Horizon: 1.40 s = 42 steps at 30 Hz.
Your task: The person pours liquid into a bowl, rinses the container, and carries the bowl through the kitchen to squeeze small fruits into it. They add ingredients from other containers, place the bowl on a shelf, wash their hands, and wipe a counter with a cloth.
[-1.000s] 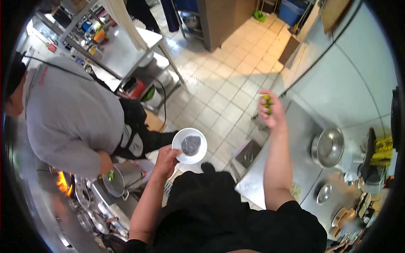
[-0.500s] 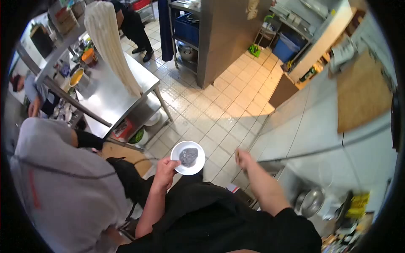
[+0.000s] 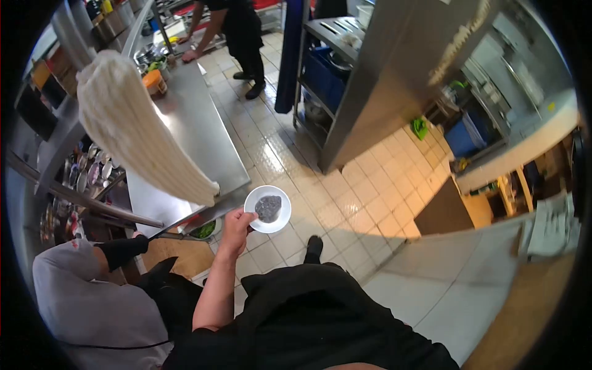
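Observation:
My left hand grips the near left rim of a small white bowl, with the thumb over the edge. Inside the bowl lies a dark grey lump; its kind is not clear from here. The bowl is held out over the tiled floor, just past the corner of a steel table. My right hand is out of the picture.
A co-worker in a grey top stands close on my left. Another person in black works at the table's far end. A tall white ribbed column rises by the table. A steel partition with shelves stands ahead; a wooden board is low left.
I have moved forward and the view has turned, so the table and partition appear nearer. My right hand has left the picture. My left hand still holds the bowl.

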### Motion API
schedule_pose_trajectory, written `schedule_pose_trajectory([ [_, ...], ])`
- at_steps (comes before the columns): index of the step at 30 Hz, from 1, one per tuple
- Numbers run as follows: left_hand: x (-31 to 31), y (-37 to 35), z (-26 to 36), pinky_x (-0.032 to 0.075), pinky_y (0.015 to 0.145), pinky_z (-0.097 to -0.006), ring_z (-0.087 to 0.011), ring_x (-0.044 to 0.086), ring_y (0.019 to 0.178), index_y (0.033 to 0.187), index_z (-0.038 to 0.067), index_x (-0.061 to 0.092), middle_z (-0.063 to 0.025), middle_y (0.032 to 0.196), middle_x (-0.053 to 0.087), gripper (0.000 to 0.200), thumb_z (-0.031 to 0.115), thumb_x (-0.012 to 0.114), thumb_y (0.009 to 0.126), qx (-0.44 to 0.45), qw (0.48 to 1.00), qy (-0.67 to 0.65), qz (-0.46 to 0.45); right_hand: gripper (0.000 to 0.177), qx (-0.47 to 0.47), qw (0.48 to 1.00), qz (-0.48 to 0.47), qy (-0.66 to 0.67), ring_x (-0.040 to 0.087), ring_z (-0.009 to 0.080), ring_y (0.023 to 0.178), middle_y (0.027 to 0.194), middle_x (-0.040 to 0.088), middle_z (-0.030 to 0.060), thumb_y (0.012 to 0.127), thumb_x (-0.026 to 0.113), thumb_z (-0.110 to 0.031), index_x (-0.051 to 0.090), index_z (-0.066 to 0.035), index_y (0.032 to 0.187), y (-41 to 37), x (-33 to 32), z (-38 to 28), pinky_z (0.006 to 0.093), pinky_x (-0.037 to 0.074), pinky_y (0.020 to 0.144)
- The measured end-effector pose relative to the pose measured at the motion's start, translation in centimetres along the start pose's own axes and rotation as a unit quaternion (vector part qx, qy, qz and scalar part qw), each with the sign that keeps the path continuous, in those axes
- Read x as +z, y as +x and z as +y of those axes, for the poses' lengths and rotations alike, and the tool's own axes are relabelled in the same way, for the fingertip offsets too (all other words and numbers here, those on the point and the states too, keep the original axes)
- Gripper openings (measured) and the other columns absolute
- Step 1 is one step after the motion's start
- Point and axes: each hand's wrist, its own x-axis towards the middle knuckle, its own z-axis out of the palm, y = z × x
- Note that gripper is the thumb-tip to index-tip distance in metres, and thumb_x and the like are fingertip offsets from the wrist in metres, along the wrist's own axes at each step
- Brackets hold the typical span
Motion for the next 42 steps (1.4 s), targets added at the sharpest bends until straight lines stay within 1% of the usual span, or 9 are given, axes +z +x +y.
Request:
schedule_pose_trajectory([
  [5,2.8,10.8,1.3,0.060,0.072,-0.0371,-0.0195,0.068,0.074,0.094,-0.001,0.063,-0.0091,0.086,0.068,0.016,0.014,0.061,0.089,-0.011,0.996,-0.077,0.036,0.022,-0.007,0.999,-0.004,0.046,0.050,0.0229,0.041,0.057,0.050,0.0098,0.093,0.046,-0.021,0.057,-0.004,0.083,13.9,0.5,-24.5,0.0392,0.037,0.038],
  [6,2.8,12.5,1.5,0.060,0.072,-0.0371,-0.0195,0.068,0.074,0.094,-0.001,0.063,-0.0091,0.086,0.068,0.016,0.014,0.061,0.089,-0.012,0.996,-0.079,0.047,0.019,-0.057,0.997,-0.001,-0.049,0.044,0.0210,0.039,0.055,0.045,0.0067,0.093,0.047,-0.019,0.054,-0.006,0.080,14.9,1.6,-30.1,0.0358,0.036,0.038],
  [7,2.8,13.9,1.9,0.059,0.071,-0.0368,-0.0199,0.068,0.076,0.095,-0.001,0.063,-0.0099,0.087,0.068,0.018,0.015,0.060,0.089,-0.004,0.995,-0.074,0.062,0.027,-0.062,0.996,-0.043,0.040,0.041,0.0176,0.037,0.049,0.041,0.0024,0.092,0.053,-0.025,0.052,-0.013,0.068,15.2,3.5,-35.3,0.0344,0.033,0.035],
  [9,3.1,16.6,2.6,0.059,0.072,-0.0373,-0.0220,0.068,0.078,0.097,-0.004,0.063,-0.0121,0.090,0.068,0.023,0.018,0.058,0.091,0.010,0.991,-0.092,0.096,0.015,-0.062,0.995,-0.079,-0.005,0.043,0.0125,0.046,0.061,0.049,0.0000,0.091,0.057,-0.024,0.056,-0.013,0.081,15.8,6.8,-45.3,0.0277,0.035,0.042],
  [13,1.0,21.0,4.0,0.059,0.074,-0.0380,-0.0232,0.068,0.079,0.101,-0.007,0.062,-0.0128,0.091,0.067,0.026,0.016,0.056,0.091,0.012,0.980,-0.110,0.165,0.011,-0.165,0.976,-0.113,-0.089,0.043,0.0101,0.049,0.067,0.050,-0.0005,0.093,0.056,-0.023,0.057,-0.012,0.090,15.0,14.5,-59.5,0.0270,0.036,0.043],
  [16,-3.7,26.7,4.5,0.060,0.074,-0.0370,-0.0228,0.068,0.079,0.099,-0.006,0.062,-0.0129,0.092,0.067,0.025,0.016,0.056,0.091,0.005,0.978,-0.106,0.178,0.012,-0.212,0.959,-0.168,-0.081,0.043,0.0096,0.049,0.065,0.049,-0.0017,0.093,0.058,-0.026,0.058,-0.014,0.091,15.4,19.2,-64.3,0.0267,0.035,0.042],
  [25,-15.7,45.3,11.3,0.059,0.071,-0.0378,-0.0218,0.068,0.072,0.096,-0.004,0.061,-0.0111,0.084,0.066,0.022,0.017,0.056,0.090,0.022,0.949,-0.048,0.311,0.029,-0.121,0.985,-0.118,-0.024,0.043,0.0084,0.047,0.062,0.045,-0.0023,0.099,0.053,-0.037,0.059,-0.010,0.091,17.1,22.7,-70.3,0.0247,0.035,0.040],
  [31,-18.7,56.6,16.0,0.059,0.075,-0.0364,-0.0214,0.068,0.075,0.098,-0.004,0.061,-0.0114,0.086,0.067,0.023,0.016,0.059,0.089,0.050,0.929,-0.120,0.347,0.026,-0.141,0.966,-0.215,-0.006,0.046,0.0082,0.050,0.073,0.054,-0.0004,0.104,0.046,-0.032,0.058,-0.012,0.116,18.6,28.6,-81.0,0.0235,0.037,0.040],
  [42,-19.7,68.1,24.3,0.058,0.077,-0.0400,-0.0216,0.068,0.083,0.099,-0.003,0.061,-0.0098,0.094,0.066,0.021,0.016,0.060,0.090,0.088,0.918,-0.103,0.373,0.021,-0.130,0.870,-0.423,-0.218,0.041,0.0087,0.054,0.070,0.048,-0.0027,0.102,0.050,-0.033,0.058,-0.014,0.098,23.8,59.4,-108.4,0.0255,0.032,0.047],
])
